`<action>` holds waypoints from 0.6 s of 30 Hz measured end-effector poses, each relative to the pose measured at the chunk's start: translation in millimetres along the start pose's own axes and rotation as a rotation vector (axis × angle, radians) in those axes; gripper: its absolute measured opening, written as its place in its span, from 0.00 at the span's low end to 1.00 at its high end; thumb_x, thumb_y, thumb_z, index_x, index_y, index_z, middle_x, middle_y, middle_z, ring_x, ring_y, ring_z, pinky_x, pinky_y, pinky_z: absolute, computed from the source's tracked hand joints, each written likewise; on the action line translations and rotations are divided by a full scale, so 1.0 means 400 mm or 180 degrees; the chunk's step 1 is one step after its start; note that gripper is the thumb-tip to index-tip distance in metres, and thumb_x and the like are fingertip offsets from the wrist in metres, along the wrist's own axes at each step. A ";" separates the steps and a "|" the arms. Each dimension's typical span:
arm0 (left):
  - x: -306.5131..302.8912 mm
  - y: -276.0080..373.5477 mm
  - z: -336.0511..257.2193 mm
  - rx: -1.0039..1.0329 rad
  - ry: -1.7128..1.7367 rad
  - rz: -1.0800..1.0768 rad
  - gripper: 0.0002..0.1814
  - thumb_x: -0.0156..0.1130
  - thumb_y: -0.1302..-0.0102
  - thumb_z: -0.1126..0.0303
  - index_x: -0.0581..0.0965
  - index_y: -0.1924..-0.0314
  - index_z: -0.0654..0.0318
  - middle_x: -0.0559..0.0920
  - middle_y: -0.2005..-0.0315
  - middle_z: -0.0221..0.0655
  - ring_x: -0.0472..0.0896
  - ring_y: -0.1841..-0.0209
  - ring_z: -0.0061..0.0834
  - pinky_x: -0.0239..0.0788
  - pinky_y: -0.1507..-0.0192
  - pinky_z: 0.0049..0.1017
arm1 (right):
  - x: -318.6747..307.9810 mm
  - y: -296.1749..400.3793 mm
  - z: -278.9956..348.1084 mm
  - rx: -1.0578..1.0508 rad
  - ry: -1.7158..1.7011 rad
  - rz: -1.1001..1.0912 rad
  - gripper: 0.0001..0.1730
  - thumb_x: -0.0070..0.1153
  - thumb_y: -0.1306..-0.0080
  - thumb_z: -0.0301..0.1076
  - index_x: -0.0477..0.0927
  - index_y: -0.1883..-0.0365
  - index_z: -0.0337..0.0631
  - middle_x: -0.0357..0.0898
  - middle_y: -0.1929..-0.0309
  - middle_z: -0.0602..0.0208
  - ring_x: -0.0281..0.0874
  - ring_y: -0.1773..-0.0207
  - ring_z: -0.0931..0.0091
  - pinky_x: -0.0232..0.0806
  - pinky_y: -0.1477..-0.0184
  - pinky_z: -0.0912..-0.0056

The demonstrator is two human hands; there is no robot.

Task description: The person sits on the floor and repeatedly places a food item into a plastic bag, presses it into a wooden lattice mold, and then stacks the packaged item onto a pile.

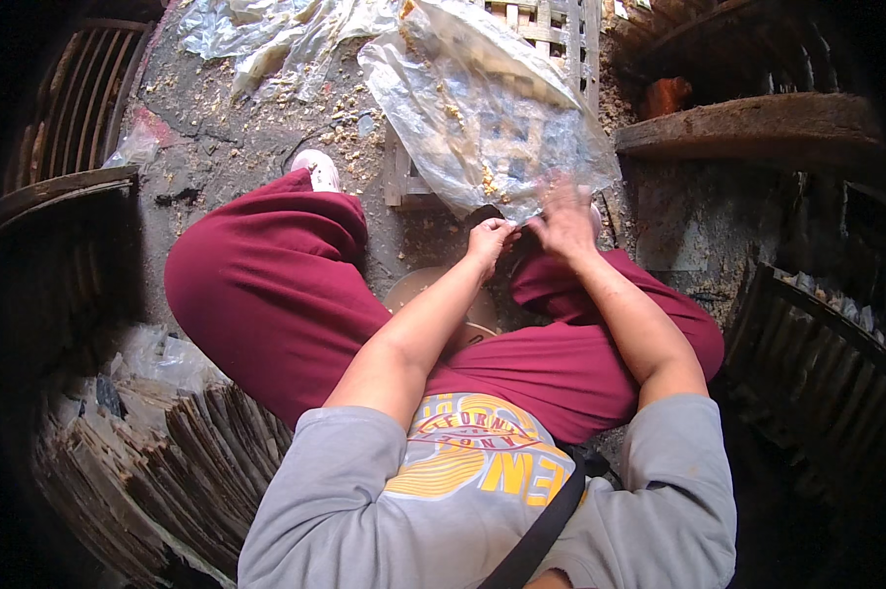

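A clear plastic sheet (pixel 487 118), wrinkled and dotted with yellowish crumbs, lies spread over a slatted wooden crate (pixel 538 33) in front of me. At its near edge my left hand (pixel 492 243) pinches the plastic between thumb and fingers. Beside it my right hand (pixel 566 217) is blurred by motion over the near right corner of the sheet. Whether its fingers grip the plastic is unclear. A small clump of yellow crumbs (pixel 491 180) rests on the plastic just beyond my left hand.
More crumpled plastic (pixel 288 37) covers the floor at the upper left. Slatted wooden crates (pixel 74 96) stand at left, with another (pixel 818 316) at right. A thick wooden plank (pixel 745 125) juts in at the right. Stacked thin sheets (pixel 170 442) sit at lower left. Crumbs litter the floor (pixel 214 132).
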State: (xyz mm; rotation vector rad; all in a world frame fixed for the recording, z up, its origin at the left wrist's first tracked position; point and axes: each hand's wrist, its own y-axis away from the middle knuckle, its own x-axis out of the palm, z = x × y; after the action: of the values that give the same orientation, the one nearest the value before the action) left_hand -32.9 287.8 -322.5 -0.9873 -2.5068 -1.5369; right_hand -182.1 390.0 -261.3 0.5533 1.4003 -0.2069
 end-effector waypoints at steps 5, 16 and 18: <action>0.000 0.012 -0.013 0.0095 -0.0113 0.0061 0.04 0.61 0.34 0.67 0.76 0.66 0.57 0.84 0.67 0.28 0.81 0.65 0.20 0.70 0.65 0.24 | 0.033 -0.009 -0.059 0.1945 0.0142 -0.0221 0.42 0.35 0.31 0.64 0.44 0.25 0.56 0.32 0.23 0.51 0.27 0.23 0.49 0.24 0.29 0.34; 0.011 0.007 0.001 0.0155 -0.0343 0.0240 0.04 0.61 0.34 0.67 0.76 0.65 0.57 0.84 0.67 0.27 0.80 0.65 0.18 0.68 0.64 0.22 | 0.056 -0.062 -0.045 -0.0120 0.0294 -0.0015 0.38 0.38 0.31 0.62 0.50 0.26 0.60 0.34 0.22 0.65 0.29 0.22 0.56 0.27 0.26 0.43; -0.007 0.004 0.007 0.0202 -0.0260 0.0196 0.05 0.61 0.34 0.66 0.77 0.64 0.57 0.84 0.66 0.26 0.80 0.64 0.18 0.68 0.64 0.22 | 0.015 -0.075 -0.121 0.0617 0.0173 -0.0141 0.39 0.34 0.31 0.64 0.50 0.26 0.60 0.33 0.23 0.52 0.30 0.23 0.51 0.30 0.29 0.34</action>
State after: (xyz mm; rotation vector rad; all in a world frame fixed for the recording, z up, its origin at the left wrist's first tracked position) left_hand -28.9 288.9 -323.6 -1.1291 -2.5353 -1.4194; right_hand -237.0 388.6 -277.9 0.6923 1.4551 -0.3681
